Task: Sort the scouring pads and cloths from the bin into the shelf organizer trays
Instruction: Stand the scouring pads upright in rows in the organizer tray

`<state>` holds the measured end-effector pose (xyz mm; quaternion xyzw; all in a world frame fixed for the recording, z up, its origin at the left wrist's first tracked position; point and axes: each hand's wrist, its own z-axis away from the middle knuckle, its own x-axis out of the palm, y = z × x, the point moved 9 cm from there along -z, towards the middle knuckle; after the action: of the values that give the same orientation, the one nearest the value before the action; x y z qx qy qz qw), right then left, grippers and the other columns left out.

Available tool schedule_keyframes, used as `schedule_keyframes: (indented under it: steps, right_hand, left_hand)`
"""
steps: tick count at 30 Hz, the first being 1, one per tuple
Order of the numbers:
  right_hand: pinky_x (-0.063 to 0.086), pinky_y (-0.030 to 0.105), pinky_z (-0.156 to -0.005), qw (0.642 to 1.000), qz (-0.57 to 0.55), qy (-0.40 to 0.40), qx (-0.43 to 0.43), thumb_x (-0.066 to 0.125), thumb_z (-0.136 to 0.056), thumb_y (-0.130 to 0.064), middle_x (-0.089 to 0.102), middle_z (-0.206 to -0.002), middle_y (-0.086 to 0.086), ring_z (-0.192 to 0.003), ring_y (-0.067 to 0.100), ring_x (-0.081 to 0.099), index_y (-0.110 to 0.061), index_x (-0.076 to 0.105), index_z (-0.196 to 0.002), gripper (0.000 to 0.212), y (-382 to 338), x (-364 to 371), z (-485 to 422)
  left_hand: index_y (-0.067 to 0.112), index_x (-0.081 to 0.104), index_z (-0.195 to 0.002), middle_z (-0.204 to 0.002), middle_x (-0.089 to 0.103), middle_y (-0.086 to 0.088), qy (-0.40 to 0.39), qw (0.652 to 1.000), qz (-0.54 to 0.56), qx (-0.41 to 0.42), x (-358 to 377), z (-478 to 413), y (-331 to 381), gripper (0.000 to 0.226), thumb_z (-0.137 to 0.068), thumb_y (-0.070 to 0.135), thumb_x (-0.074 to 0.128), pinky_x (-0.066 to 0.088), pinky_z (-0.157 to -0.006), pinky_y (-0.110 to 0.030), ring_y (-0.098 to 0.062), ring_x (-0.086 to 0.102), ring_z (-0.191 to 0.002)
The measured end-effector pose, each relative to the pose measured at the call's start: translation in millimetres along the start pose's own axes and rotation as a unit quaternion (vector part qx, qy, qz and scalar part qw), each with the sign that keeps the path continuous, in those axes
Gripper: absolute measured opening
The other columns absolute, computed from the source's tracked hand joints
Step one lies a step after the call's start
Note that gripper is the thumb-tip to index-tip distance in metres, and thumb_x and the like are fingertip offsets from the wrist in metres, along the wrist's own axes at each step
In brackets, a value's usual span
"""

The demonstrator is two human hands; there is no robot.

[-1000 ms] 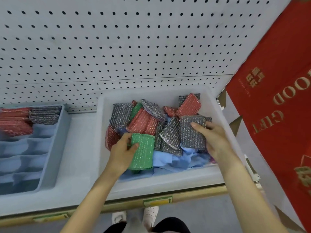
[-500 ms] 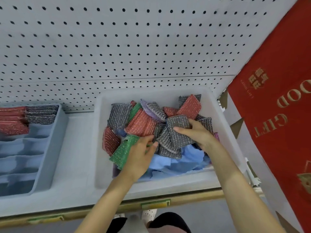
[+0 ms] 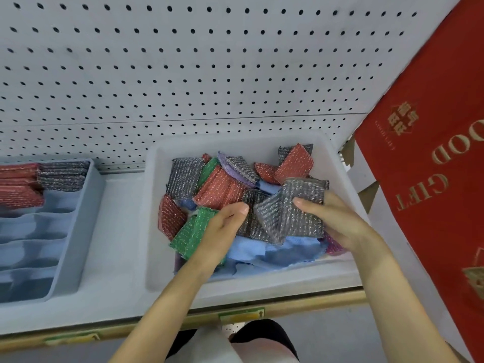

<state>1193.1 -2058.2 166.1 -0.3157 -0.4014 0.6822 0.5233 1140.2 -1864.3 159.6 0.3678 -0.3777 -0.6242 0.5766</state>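
Right side of the shelf: white bin (image 3: 337,163) holds mixed scouring pads over a blue cloth (image 3: 282,251). Right hand (image 3: 337,224) pinches a grey pad (image 3: 290,208), thumb on top, other fingers hidden beneath, pad raised a bit off the pile and tilted, long axis running near-left to far-right. Left hand (image 3: 222,226) sits just left of that pad, fingers loosely curled with nothing clearly held; whether it touches the green pad (image 3: 191,231) at its left edge or the grey pads beneath, cannot tell. Organizer tray (image 3: 76,231) is well apart to the left, far compartments already holding red and grey pads (image 3: 62,175). Grey row lies far-left of the held pad, so the left hand is nearer to the tray; likely a handover or a cross-body reach.
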Motion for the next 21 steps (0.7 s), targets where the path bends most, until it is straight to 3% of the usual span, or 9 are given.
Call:
schedule_keyframes:
  steps: [2,5,10,11,13,15,16,18,21]
  right_hand:
    - [0.05,0.029,-0.084,0.998,-0.011,-0.051,0.017,0.065,-0.085,-0.018,0.074,-0.102,0.0,-0.099,0.017,0.068,-0.014,0.063,-0.112,0.028,3,21,6]
    - [0.054,0.024,-0.072,0.997,-0.042,-0.065,0.004,0.058,-0.091,-0.009,0.074,-0.098,0.002,-0.09,0.015,0.07,-0.011,0.063,-0.111,0.021,-1,43,6]
    - [0.055,0.026,-0.072,0.997,-0.039,-0.067,-0.026,0.06,-0.089,-0.005,0.074,-0.094,0.002,-0.087,0.016,0.07,-0.013,0.064,-0.106,0.019,-2,72,13]
    - [0.054,0.022,-0.072,0.996,-0.025,-0.079,-0.026,0.059,-0.09,-0.004,0.074,-0.09,-0.003,-0.085,0.011,0.069,-0.012,0.063,-0.103,0.016,1,79,15]
    - [0.05,0.013,-0.072,0.996,0.009,-0.092,-0.017,0.057,-0.093,-0.012,0.072,-0.084,-0.011,-0.083,0.002,0.067,-0.013,0.064,-0.098,0.009,4,81,18]
    - [0.05,0.014,-0.074,0.999,0.017,-0.037,-0.011,0.053,-0.096,-0.025,0.069,-0.092,-0.007,-0.09,0.006,0.064,-0.013,0.066,-0.1,0.018,7,60,11]
    - [0.051,0.017,-0.074,1.0,0.018,0.015,-0.002,0.054,-0.095,-0.029,0.066,-0.099,-0.003,-0.094,0.011,0.062,-0.012,0.066,-0.104,0.022,12,44,4]
    - [0.052,0.024,-0.077,0.994,0.055,0.098,0.02,0.06,-0.093,-0.028,0.057,-0.112,0.003,-0.104,0.018,0.057,-0.011,0.058,-0.113,0.027,27,23,-8]
    - [0.046,0.033,-0.088,0.986,0.121,0.101,0.063,0.069,-0.088,-0.025,0.051,-0.119,0.004,-0.107,0.02,0.053,-0.012,0.042,-0.128,0.05,46,31,-19]
  left_hand:
    - [0.029,0.058,-0.121,-0.116,0.063,0.014,-0.031,0.999,0.012,0.0,5,4,2,0.048,-0.078,0.049,0.057,0.046,-0.098,-0.022,-0.003,0.059,-0.111]
    - [0.024,0.063,-0.112,-0.106,0.073,0.006,-0.076,0.996,0.008,-0.047,16,9,-4,0.028,-0.085,0.026,0.069,0.056,-0.079,-0.024,-0.011,0.069,-0.097]
    - [0.01,0.069,-0.106,-0.094,0.076,-0.002,-0.026,0.995,0.04,-0.086,4,17,-13,0.031,-0.076,0.012,0.078,0.058,-0.067,-0.026,-0.015,0.073,-0.083]
    - [0.011,0.069,-0.106,-0.097,0.076,-0.002,-0.028,0.995,0.033,-0.087,2,19,-13,0.037,-0.071,0.016,0.081,0.057,-0.069,-0.025,-0.014,0.073,-0.084]
    - [0.014,0.063,-0.119,-0.119,0.067,0.0,-0.023,0.995,-0.019,-0.09,-8,26,-10,0.061,-0.063,0.027,0.084,0.05,-0.089,-0.027,-0.012,0.066,-0.1]
    - [0.015,0.056,-0.128,-0.13,0.059,0.001,0.016,0.994,-0.056,-0.09,-31,29,-8,0.077,-0.059,0.037,0.085,0.04,-0.104,-0.034,-0.014,0.059,-0.114]
    - [0.015,0.061,-0.121,-0.125,0.065,-0.003,0.037,0.995,-0.032,-0.082,-43,29,-5,0.068,-0.059,0.035,0.084,0.045,-0.101,-0.035,-0.016,0.064,-0.108]
    - [0.014,0.067,-0.104,-0.105,0.074,-0.007,0.07,0.995,0.035,-0.061,-66,30,-1,0.036,-0.07,0.019,0.079,0.057,-0.076,-0.026,-0.015,0.072,-0.085]
    - [0.012,0.067,-0.103,-0.098,0.075,-0.003,0.11,0.991,0.064,-0.05,-88,31,-3,0.025,-0.08,0.006,0.072,0.058,-0.067,-0.023,-0.013,0.072,-0.08]
